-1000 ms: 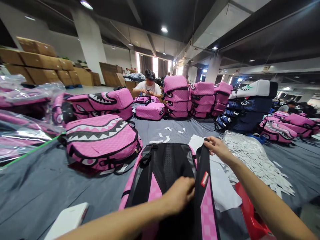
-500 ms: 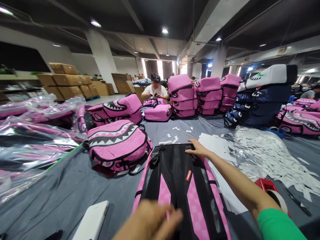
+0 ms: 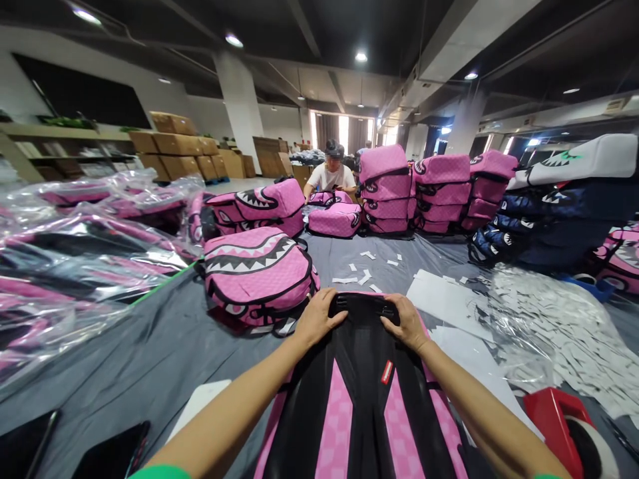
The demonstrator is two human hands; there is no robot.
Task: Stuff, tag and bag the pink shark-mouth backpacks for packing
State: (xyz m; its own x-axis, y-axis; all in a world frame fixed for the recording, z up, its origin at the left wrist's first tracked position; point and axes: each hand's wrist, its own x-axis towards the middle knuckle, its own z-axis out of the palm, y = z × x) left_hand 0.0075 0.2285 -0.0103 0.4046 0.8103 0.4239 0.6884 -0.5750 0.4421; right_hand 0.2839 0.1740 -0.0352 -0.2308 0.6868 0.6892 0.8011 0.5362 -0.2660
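A pink and black backpack [image 3: 367,386] lies in front of me with its strap side up and a small red label on one strap. At its far end, my left hand [image 3: 319,316] grips the left top corner, thumb over the black panel. My right hand [image 3: 407,320] grips the right top corner the same way. The fingers of both hands curl over the far edge and are partly hidden. Just beyond my left hand sits another pink backpack [image 3: 259,276] with a toothed-mouth print.
Plastic-wrapped pink bags [image 3: 84,266] fill the left side. Stacked pink backpacks [image 3: 384,186] and dark blue ones [image 3: 544,219] stand behind. White labels [image 3: 584,339], paper sheets [image 3: 444,299] and a red tape dispenser [image 3: 556,426] lie right. Phones [image 3: 112,452] lie near left. A person [image 3: 330,174] works opposite.
My left hand has moved forward from the near part of the backpack to its top left corner. My right hand stays at the top right corner. The view has turned left.
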